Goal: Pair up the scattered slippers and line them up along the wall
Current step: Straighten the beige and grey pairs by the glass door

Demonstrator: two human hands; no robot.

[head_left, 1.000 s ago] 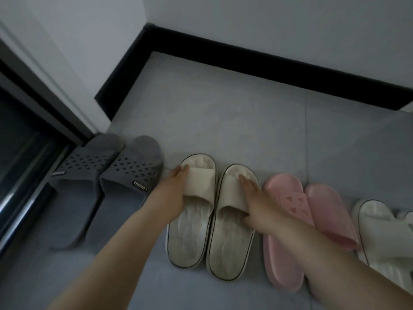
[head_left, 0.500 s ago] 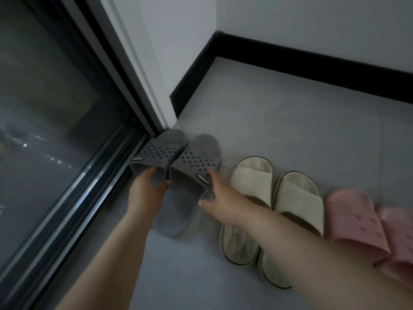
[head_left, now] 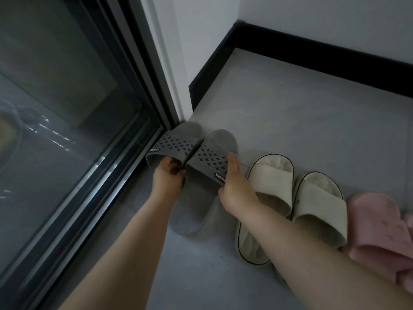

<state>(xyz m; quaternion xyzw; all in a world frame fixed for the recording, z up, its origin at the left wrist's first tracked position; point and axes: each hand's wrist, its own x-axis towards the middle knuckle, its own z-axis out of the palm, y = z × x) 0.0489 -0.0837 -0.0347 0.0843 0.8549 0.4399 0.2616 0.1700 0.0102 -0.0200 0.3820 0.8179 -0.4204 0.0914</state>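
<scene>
Grey floor (head_left: 290,121) under grey slippers (head_left: 207,156), cream slippers (head_left: 317,209) and, apparently, pink slippers (head_left: 375,224).

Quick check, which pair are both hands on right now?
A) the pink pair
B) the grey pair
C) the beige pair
B: the left hand grips the strap of one grey slipper, and the right hand holds the strap of the other grey slipper.

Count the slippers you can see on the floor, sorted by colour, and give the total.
grey slippers: 2
cream slippers: 2
pink slippers: 2 (the second is mostly cut off by the right edge of the view)
Total: 6
</scene>
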